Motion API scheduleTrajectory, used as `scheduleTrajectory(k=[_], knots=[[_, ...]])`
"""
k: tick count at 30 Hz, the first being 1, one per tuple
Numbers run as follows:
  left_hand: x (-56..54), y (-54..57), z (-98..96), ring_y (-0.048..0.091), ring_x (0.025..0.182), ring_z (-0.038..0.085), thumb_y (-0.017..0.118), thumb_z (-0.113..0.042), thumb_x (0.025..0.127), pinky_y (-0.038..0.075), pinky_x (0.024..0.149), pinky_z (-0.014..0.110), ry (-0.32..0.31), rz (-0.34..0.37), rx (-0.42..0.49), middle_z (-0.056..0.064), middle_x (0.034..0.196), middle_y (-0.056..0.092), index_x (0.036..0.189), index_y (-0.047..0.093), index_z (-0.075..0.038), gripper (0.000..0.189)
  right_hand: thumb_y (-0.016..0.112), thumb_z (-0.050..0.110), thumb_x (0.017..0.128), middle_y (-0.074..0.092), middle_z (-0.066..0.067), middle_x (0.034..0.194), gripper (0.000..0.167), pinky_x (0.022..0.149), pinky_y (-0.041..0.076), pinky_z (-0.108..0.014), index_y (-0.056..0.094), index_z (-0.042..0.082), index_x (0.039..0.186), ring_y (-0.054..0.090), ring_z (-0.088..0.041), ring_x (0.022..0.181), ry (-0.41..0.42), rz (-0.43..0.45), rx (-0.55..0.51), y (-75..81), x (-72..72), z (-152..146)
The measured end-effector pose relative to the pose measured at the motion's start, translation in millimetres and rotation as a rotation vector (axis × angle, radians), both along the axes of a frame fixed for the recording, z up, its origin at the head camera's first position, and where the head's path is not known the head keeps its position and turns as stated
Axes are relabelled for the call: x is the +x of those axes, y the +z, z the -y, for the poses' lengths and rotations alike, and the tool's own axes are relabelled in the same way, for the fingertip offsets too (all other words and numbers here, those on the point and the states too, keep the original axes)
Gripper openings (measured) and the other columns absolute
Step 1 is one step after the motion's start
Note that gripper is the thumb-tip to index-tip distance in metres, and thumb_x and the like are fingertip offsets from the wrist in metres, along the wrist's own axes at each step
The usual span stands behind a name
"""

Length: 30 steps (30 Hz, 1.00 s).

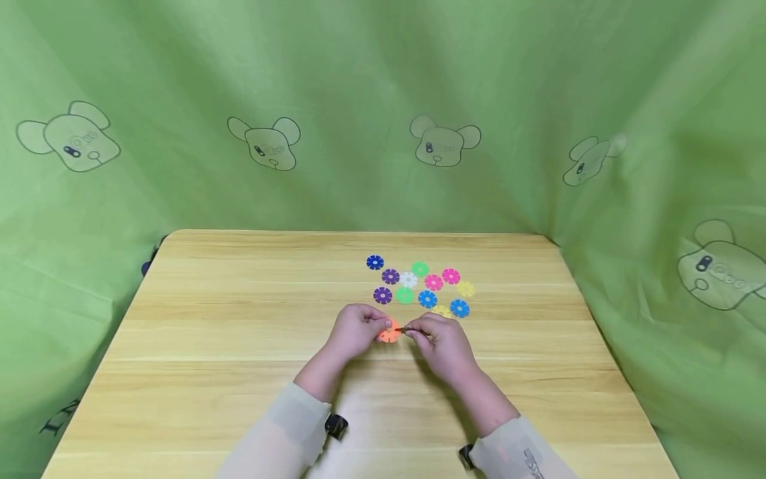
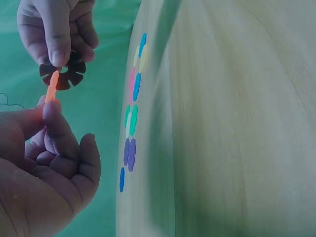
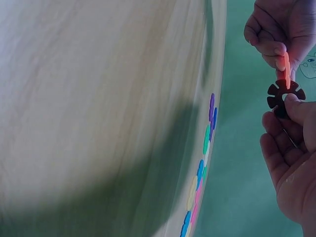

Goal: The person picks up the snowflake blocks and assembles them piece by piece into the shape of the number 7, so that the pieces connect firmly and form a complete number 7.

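Above the table my left hand (image 1: 356, 329) pinches an orange snowflake disc (image 1: 389, 332) between thumb and fingers. My right hand (image 1: 441, 340) pinches a dark brown snowflake disc (image 3: 274, 101), seen nearly edge-on from the head. In the left wrist view the brown notched disc (image 2: 75, 74) faces the camera, and the orange disc (image 2: 52, 88) stands edge-on against it. The two discs cross at about a right angle and touch at their rims; how deep the slots engage I cannot tell.
Beyond the hands, several loose discs lie flat on the wooden table (image 1: 239, 299): dark blue (image 1: 375, 262), purple (image 1: 383, 295), white (image 1: 409, 279), green (image 1: 420, 269), pink (image 1: 451, 276), yellow (image 1: 466, 289) and blue (image 1: 459, 308). A green curtain (image 1: 359, 80) hangs around the table.
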State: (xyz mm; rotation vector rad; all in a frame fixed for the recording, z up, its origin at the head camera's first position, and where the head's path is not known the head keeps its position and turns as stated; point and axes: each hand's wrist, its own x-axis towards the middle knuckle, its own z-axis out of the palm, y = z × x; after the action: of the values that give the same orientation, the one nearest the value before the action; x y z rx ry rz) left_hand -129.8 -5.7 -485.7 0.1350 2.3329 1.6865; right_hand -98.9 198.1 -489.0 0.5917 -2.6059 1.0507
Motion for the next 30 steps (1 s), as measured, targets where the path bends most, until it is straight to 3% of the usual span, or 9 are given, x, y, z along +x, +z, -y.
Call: scheduleTrajectory(k=[15,18,21,24,27,30], knots=[[-1.6,-3.0,-5.4,0.06,0.065,0.013,0.077,-0.011,0.097,0.053,0.06,0.027,0.018,-0.002,0.014,0.002,0.077,0.07,0.095,0.078,0.0,0.011,0.083,0.002,0.089,0.077,0.002,0.087,0.009,0.072,0.061,-0.029,0.081,0.009,0.093,0.071,-0.013,0.079,-0.021,0.032,-0.019,0.7,-2.1,-0.3],[-1.5,-3.8,-5.8,0.059,0.065,0.012,0.076,-0.011,0.098,0.052,0.058,0.025,0.012,-0.031,0.015,0.002,0.078,0.069,0.101,0.078,0.0,0.012,0.083,0.003,0.09,0.077,0.002,0.089,0.007,0.075,0.062,-0.03,0.081,0.009,0.094,0.072,-0.014,0.081,-0.026,0.045,-0.012,0.2,-3.9,-2.2],[-0.3,-4.0,-5.1,0.06,0.068,0.011,0.075,-0.011,0.099,0.053,0.06,0.024,-0.008,-0.103,-0.011,0.003,0.084,0.071,0.111,0.078,-0.003,0.015,0.082,0.003,0.09,0.078,0.0,0.09,0.006,0.077,0.062,-0.03,0.081,0.008,0.094,0.073,-0.015,0.083,-0.023,0.047,-0.013,-0.7,-5.9,-3.3],[2.4,-2.4,-4.8,0.065,0.078,0.013,0.075,-0.013,0.1,0.058,0.069,0.028,-0.052,-0.216,-0.087,0.005,0.098,0.075,0.115,0.078,-0.008,0.017,0.083,0.004,0.09,0.078,-0.001,0.091,0.006,0.077,0.063,-0.029,0.081,0.008,0.095,0.074,-0.016,0.084,-0.03,0.05,-0.018,-1.5,-6.5,-2.5],[5.1,0.1,-5.1,0.07,0.097,0.018,0.077,-0.017,0.099,0.059,0.089,0.035,-0.103,-0.321,-0.186,0.003,0.11,0.076,0.112,0.08,-0.011,0.015,0.083,0.003,0.09,0.078,-0.001,0.09,0.007,0.077,0.063,-0.029,0.082,0.007,0.095,0.074,-0.016,0.084,-0.035,0.058,-0.033,-2.4,-6.4,-0.4],[6.7,0.7,-5.6,0.07,0.108,0.022,0.08,-0.019,0.096,0.056,0.101,0.041,-0.128,-0.373,-0.239,0.002,0.111,0.076,0.107,0.081,-0.012,0.013,0.083,0.003,0.09,0.078,-0.001,0.09,0.007,0.076,0.062,-0.029,0.082,0.007,0.095,0.074,-0.016,0.083,-0.032,0.065,-0.046,-1.7,-5.9,3.0]])
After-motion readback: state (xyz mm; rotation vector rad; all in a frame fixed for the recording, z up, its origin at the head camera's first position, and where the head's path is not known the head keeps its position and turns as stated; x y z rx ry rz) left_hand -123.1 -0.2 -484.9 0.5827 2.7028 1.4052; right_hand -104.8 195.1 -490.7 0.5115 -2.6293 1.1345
